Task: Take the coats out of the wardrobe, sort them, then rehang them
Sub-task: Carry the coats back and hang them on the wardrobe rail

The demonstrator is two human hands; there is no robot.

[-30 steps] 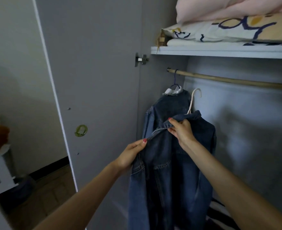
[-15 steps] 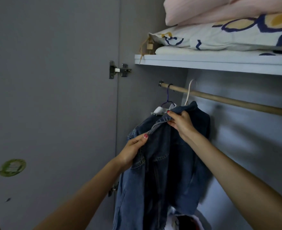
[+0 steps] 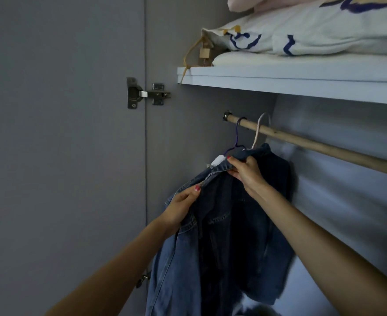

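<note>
Head view, looking up into an open grey wardrobe. Dark denim jacket (image 3: 238,215) held up near the left end of a wooden rail (image 3: 320,145), just below it. Right hand (image 3: 247,173) at the collar, fingers and thumb pinched together on the folded denim edge. Left hand (image 3: 183,207) lower and to the left, fingers curled around the front edge of the jacket, thumb on top. White hanger hook (image 3: 259,131) rising from the collar and looped at the rail; whether fully seated on the wood, impossible to tell. Purple hanger hook (image 3: 239,133) already over the rail just to the left, carrying a second garment mostly hidden behind the jacket. Shelf (image 3: 279,79) above the rail, stacked with folded bedding (image 3: 313,37). Metal door hinge (image 3: 142,93) to the left. Denim likely fairly heavy, thick and floppy rather than stiff, not slippery, not fragile; sleeves and hem hanging loose below. Best hold probably at the collar close to the hanger neck, with the other hand steadying the front panel.
</note>
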